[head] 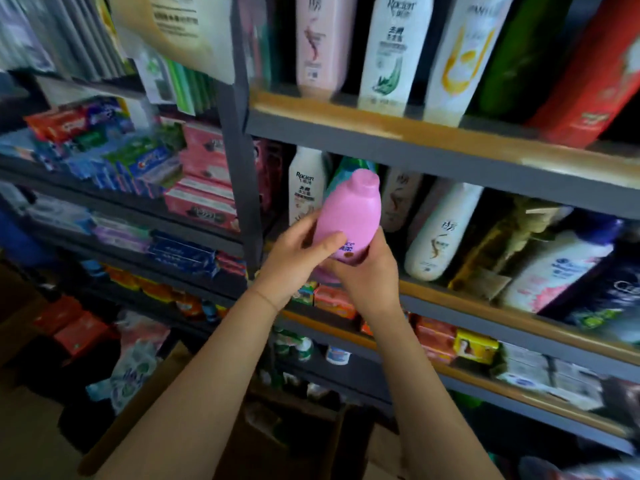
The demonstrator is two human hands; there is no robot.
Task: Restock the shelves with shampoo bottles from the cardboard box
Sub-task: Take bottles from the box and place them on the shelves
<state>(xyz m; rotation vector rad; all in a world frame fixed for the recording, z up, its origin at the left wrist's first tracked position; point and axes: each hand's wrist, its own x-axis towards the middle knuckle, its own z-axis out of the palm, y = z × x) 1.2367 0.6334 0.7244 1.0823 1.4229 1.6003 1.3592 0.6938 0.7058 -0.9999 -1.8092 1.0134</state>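
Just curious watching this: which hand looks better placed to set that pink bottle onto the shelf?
Probably the right hand: it cups the pink bottle from below, bearing its base, on the side toward the shelf. The left hand only grips its side.
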